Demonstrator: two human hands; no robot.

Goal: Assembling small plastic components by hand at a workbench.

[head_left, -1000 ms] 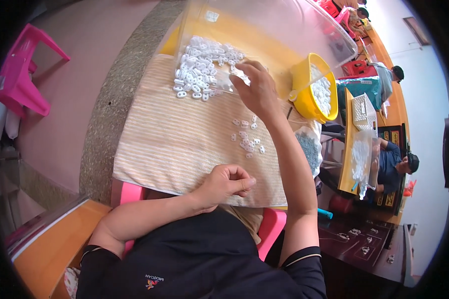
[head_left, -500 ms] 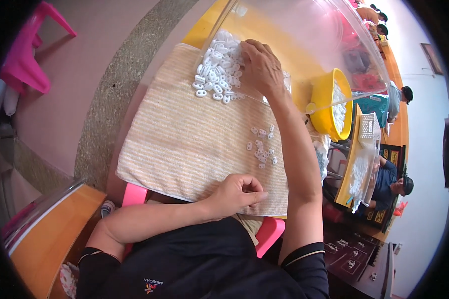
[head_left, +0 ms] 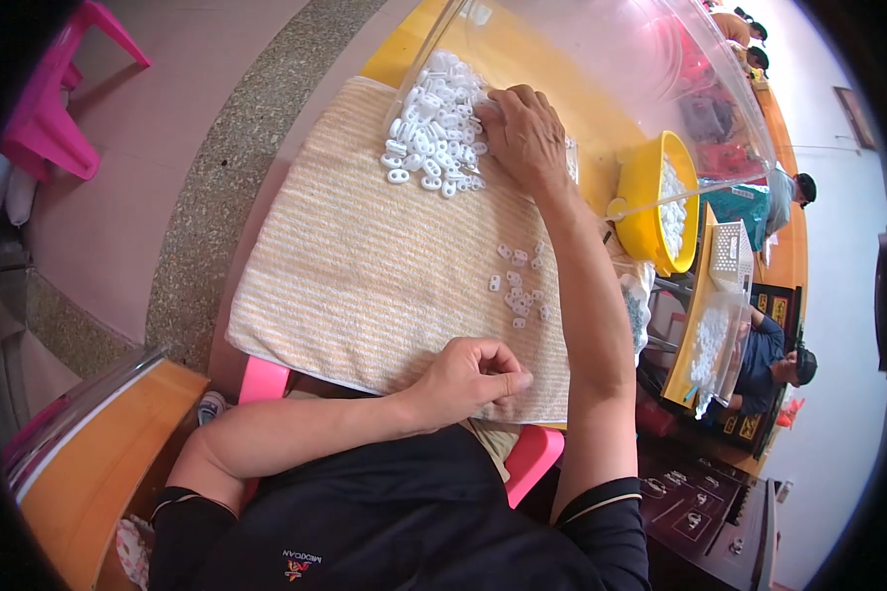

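Note:
A heap of small white oval two-hole plastic pieces (head_left: 434, 128) lies at the far end of a striped beige towel (head_left: 365, 256). Against the heap's right side rests my right hand (head_left: 527, 138), its fingers bent and pressed together; the fingertips are partly hidden, so whatever they hold does not show. Close to my body, my left hand (head_left: 473, 382) hovers over the towel's near edge with thumb and fingers curled together, and anything pinched there cannot be made out. Between the hands, a looser group of smaller white two-hole pieces (head_left: 515, 286) is scattered beside my right forearm.
A clear plastic cover (head_left: 601, 59) slants over the yellow table's far part. Right of it stands a yellow tub (head_left: 643, 212) of white pieces. Further right, a co-worker (head_left: 774, 364) sits by a table with a white basket (head_left: 729, 254). A pink stool (head_left: 54, 128) stands at left.
My right hand has shifted slightly right and down, at the heap's edge. My left hand stays curled, nearly in place.

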